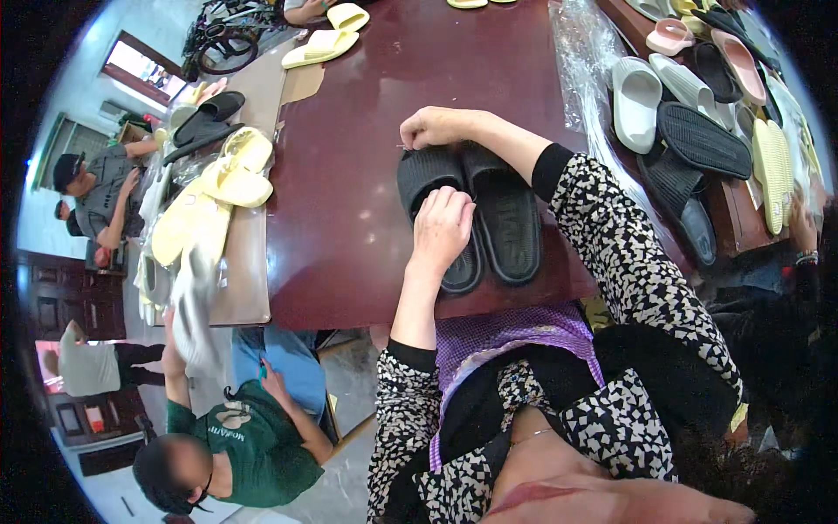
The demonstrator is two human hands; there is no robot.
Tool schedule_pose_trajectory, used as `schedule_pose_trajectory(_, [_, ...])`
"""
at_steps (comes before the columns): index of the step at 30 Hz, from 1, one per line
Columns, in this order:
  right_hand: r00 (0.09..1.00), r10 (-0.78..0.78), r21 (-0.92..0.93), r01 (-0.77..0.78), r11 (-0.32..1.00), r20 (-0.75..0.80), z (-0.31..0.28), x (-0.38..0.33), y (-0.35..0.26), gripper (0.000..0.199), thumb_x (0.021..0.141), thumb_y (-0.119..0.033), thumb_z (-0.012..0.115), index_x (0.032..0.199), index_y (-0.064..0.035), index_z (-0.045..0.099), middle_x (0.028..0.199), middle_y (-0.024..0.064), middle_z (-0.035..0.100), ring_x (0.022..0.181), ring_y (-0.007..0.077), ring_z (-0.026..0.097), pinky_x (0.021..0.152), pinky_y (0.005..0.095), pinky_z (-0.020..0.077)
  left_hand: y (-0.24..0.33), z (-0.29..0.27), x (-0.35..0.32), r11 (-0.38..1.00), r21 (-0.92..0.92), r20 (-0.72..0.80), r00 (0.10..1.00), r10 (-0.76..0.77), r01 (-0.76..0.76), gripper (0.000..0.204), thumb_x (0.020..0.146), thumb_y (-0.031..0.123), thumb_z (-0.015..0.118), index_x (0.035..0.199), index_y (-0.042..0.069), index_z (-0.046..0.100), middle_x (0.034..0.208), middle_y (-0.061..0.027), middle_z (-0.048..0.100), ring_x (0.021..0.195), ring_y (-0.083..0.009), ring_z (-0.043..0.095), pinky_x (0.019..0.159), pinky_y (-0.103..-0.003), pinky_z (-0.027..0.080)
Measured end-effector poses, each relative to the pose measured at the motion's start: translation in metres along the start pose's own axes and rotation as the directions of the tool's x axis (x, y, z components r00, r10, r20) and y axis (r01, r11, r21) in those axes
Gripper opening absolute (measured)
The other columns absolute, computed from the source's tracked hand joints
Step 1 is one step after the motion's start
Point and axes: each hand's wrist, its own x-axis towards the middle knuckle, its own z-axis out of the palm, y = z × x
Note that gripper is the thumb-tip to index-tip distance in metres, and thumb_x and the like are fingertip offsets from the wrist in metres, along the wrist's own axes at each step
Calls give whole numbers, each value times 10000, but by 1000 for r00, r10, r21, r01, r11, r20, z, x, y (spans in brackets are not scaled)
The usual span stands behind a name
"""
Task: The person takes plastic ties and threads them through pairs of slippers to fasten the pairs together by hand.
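Note:
A pair of black slide slippers lies on the dark red table in front of me, toes pointing away. My left hand (pixel 443 229) is closed over the left slipper (pixel 425 171), its fingers curled at the rear edge of the strap. Beside it, touching, is the right slipper (pixel 509 234), its footbed facing up. At the toe of the left slipper my right hand (pixel 435 127) is closed in a pinch. Something thin and pale shows at its fingertips, too small to make out. My right forearm passes over the right slipper's toe.
Clear plastic bags (pixel 587 74) lie right of the slippers, beside a rack of mixed slippers (pixel 635 105). Yellow slippers (pixel 240 170) are piled at left, where a co-worker in a green shirt (pixel 253 441) handles a blurred pale item. More yellow slippers (pixel 321 48) sit at the far end.

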Motion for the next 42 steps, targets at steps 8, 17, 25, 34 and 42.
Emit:
schedule_pose_trajectory(8, [971, 230, 153, -238, 959, 71, 1, -2, -20, 118, 734, -96, 625, 840, -45, 628, 793, 59, 637, 735, 159, 565, 661, 317, 459, 1, -6, 3, 1000, 9, 17, 1000, -4, 4, 64, 741, 45, 619, 767, 32, 562, 778, -105, 540, 738, -289, 538, 673, -376, 443])
schedule_pose_trajectory(17, [974, 104, 261, -49, 964, -201, 18, -2, 15, 92, 762, -67, 604, 842, -20, 597, 754, 36, 605, 700, 117, 570, 628, 257, 472, 3, -2, 1, 999, 35, -24, 1000, 16, -15, 84, 751, 56, 620, 818, 41, 573, 813, -101, 543, 782, -279, 540, 693, -365, 453])
schedule_pose_trajectory(25, [939, 87, 458, 81, 885, -333, 23, -47, -31, 68, 746, 22, 578, 808, 9, 601, 742, 67, 629, 723, 121, 598, 682, 266, 483, 18, -44, 5, 923, -271, -450, 812, -371, 272, 162, 828, 17, 560, 983, -14, 596, 909, -83, 608, 766, -173, 564, 695, -289, 463])
schedule_pose_trajectory(34, [915, -5, 388, 176, 905, -403, 53, -60, -42, 63, 751, 6, 585, 811, -3, 601, 723, 71, 631, 717, 125, 603, 674, 275, 482, -35, -39, 22, 420, -781, 77, 738, -671, 463, 156, 839, 18, 577, 983, -29, 613, 836, -20, 605, 716, -70, 529, 660, -205, 441])
schedule_pose_trajectory(42, [803, 157, 343, 64, 937, -576, 50, -75, -34, 55, 753, -15, 587, 806, -8, 603, 713, 96, 638, 691, 162, 625, 627, 292, 487, -47, -10, 29, 360, -773, 238, 764, -599, 523, 112, 841, 48, 591, 926, -19, 620, 822, -19, 615, 713, -56, 531, 636, -183, 422])
